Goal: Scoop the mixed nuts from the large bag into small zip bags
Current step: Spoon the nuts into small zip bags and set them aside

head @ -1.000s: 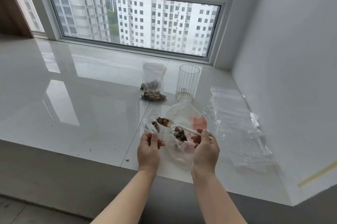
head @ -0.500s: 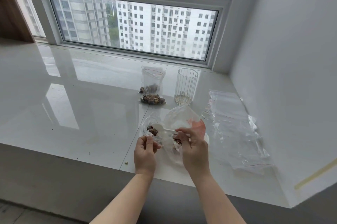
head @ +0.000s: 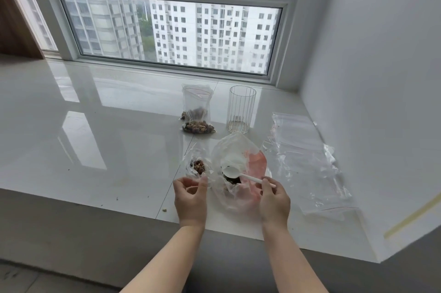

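The large clear bag [head: 238,149] with a red print lies open on the white sill, a few dark nuts low inside it. My right hand [head: 274,199] grips the handle of a white plastic spoon [head: 232,171]; its empty bowl sits inside the large bag's mouth, just above the nuts. To the left, my left hand [head: 189,197] pinches the rim of a small zip bag [head: 198,166] that holds a small clump of nuts. Farther back stand two filled small bags [head: 196,111], one upright behind one lying flat.
A ribbed clear glass [head: 241,109] stands behind the large bag. A pile of empty zip bags [head: 305,161] lies to the right, close to the white wall. The sill's front edge [head: 95,207] runs just under my wrists, with a few crumbs near it.
The spoon carried nuts over to the small bag, tipped them in, and has come back empty to the large bag. My left hand has kept hold of the small bag.
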